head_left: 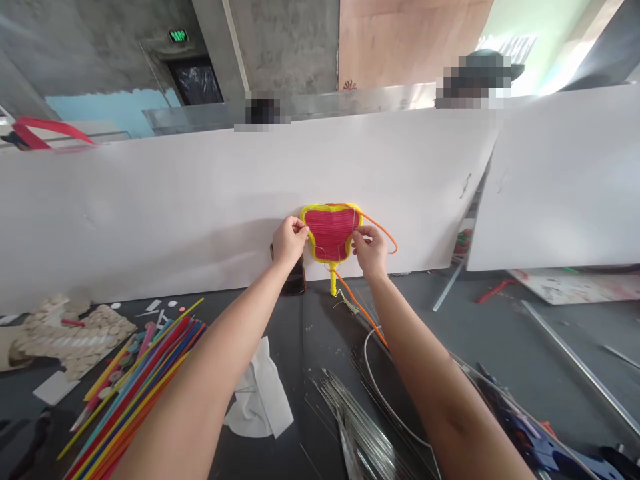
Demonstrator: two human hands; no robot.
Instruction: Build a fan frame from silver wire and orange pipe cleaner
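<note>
Fan, red ribbed face, yellow fuzzy rim and handle / upright before large white board, long axis near vertical, handle pointing down toward dark grey surface / our left hand pinches its left rim, our right hand its right; both grips narrow / fan between, neither hand clearly nearer / thin orange cord curves beside our right.

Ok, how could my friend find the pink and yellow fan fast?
Look for the long white board along the dark table. In front of its lower part is the fan, with a short yellow handle pointing down. Unlike the thin orange strand near it, it has a wide pink middle inside a thick yellow border.
</note>
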